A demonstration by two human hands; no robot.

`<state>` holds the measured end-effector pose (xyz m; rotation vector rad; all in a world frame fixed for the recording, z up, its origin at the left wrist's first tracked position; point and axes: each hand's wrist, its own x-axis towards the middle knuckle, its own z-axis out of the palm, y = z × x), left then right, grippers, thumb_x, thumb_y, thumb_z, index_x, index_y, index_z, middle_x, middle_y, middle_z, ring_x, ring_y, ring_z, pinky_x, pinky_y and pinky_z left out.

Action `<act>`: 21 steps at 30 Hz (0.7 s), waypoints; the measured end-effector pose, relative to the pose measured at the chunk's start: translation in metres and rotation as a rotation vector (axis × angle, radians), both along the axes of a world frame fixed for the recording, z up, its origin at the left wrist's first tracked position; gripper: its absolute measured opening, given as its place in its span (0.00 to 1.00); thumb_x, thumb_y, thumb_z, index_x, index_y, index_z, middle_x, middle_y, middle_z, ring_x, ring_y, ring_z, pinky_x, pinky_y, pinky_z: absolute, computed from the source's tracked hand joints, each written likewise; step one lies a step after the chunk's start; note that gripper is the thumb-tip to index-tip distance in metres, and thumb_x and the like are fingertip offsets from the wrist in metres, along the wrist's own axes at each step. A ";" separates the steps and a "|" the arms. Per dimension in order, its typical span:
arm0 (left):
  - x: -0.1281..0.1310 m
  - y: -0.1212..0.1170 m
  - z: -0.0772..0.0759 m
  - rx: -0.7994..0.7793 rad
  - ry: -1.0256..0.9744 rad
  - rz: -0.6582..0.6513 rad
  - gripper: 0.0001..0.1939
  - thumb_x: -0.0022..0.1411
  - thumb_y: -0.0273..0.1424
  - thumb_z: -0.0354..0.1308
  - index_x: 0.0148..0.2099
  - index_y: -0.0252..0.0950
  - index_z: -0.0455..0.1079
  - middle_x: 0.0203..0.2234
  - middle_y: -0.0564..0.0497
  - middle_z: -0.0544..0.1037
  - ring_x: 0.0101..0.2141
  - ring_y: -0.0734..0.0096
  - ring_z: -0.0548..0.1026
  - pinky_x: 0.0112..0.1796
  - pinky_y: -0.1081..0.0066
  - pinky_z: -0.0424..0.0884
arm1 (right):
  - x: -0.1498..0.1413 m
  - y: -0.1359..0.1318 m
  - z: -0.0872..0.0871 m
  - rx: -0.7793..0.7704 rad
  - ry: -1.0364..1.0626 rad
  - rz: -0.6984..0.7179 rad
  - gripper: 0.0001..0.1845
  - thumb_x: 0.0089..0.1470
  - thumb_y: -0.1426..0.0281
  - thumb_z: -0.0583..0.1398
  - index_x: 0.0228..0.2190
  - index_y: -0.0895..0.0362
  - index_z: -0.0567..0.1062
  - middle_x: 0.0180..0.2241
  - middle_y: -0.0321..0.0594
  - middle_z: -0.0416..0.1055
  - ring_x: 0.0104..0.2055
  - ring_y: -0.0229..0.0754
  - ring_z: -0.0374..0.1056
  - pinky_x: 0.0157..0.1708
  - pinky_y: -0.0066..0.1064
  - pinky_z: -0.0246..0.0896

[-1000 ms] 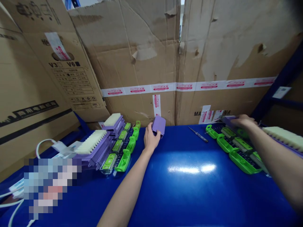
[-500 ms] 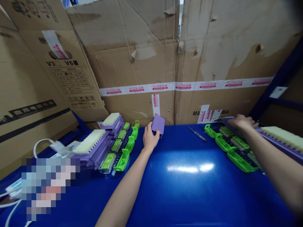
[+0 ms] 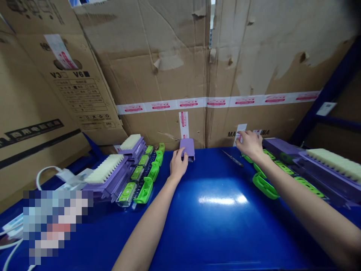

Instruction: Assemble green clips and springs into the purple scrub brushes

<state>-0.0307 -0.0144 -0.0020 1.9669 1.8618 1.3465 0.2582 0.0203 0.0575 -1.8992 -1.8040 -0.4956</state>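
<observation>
The purple part [image 3: 188, 144] touches the half-curled left hand [image 3: 178, 165], well apart from the loosely bent right hand [image 3: 251, 145]; both grips unclear.

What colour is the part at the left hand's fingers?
The part is purple; head view.

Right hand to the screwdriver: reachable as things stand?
Probably yes. The right hand is just beyond the screwdriver and appears to hold nothing. Nothing visible covers the screwdriver on the blue table; the green parts sit to its right.
</observation>
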 end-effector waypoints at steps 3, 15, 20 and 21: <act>0.000 0.001 -0.001 0.005 0.008 -0.004 0.18 0.63 0.34 0.46 0.54 0.40 0.66 0.48 0.46 0.71 0.48 0.62 0.71 0.48 0.65 0.67 | 0.011 0.000 0.002 0.003 0.001 0.008 0.21 0.54 0.67 0.50 0.47 0.60 0.71 0.44 0.52 0.70 0.48 0.55 0.64 0.48 0.50 0.53; 0.002 -0.003 0.004 -0.025 0.053 0.002 0.19 0.64 0.36 0.45 0.55 0.40 0.65 0.49 0.46 0.70 0.48 0.61 0.71 0.48 0.65 0.66 | 0.038 -0.105 -0.018 -0.268 -0.038 0.494 0.25 0.54 0.59 0.53 0.51 0.57 0.69 0.47 0.47 0.71 0.47 0.50 0.68 0.45 0.39 0.63; 0.007 -0.007 0.005 -0.013 0.129 0.050 0.26 0.57 0.49 0.54 0.53 0.41 0.66 0.47 0.46 0.72 0.45 0.59 0.72 0.46 0.64 0.66 | 0.040 -0.143 -0.047 -0.427 -0.110 0.429 0.27 0.48 0.72 0.53 0.51 0.56 0.69 0.41 0.48 0.72 0.43 0.49 0.68 0.39 0.37 0.65; 0.007 -0.008 0.005 -0.008 0.153 0.058 0.28 0.55 0.51 0.55 0.53 0.41 0.66 0.47 0.46 0.72 0.44 0.58 0.73 0.45 0.64 0.66 | 0.036 -0.145 -0.048 -0.424 -0.113 0.435 0.27 0.48 0.74 0.53 0.52 0.56 0.69 0.41 0.48 0.71 0.43 0.49 0.67 0.40 0.37 0.65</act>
